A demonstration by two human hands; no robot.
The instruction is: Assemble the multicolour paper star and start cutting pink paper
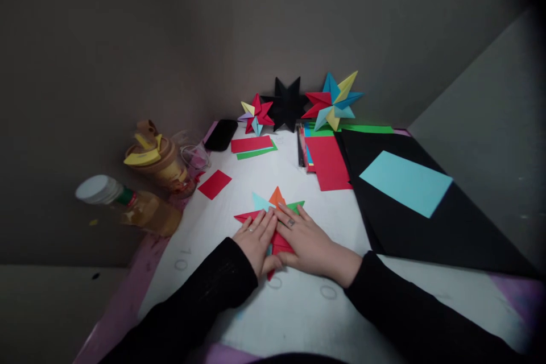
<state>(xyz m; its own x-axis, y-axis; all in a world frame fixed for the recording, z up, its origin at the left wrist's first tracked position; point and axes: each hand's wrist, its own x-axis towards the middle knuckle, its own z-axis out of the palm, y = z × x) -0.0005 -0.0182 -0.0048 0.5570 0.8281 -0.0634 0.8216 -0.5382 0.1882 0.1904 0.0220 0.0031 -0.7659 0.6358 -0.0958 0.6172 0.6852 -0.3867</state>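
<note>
My left hand (257, 242) and my right hand (307, 244) lie flat, side by side, on a folded paper star piece (276, 200) in the middle of the white table (298, 307). Red, light blue, orange and green points stick out past my fingertips. Both hands have their fingers stretched out and pressed down on the paper. A ring shows on each hand. My sleeves are black.
Three finished paper stars lean on the back wall: a small red one (257, 114), a black one (286, 103), a red-blue-yellow one (334, 100). Red sheets (328, 162), a small red square (214, 184), black sheets with a light blue sheet (405, 182) lie right. Two bottles (157, 162) stand left.
</note>
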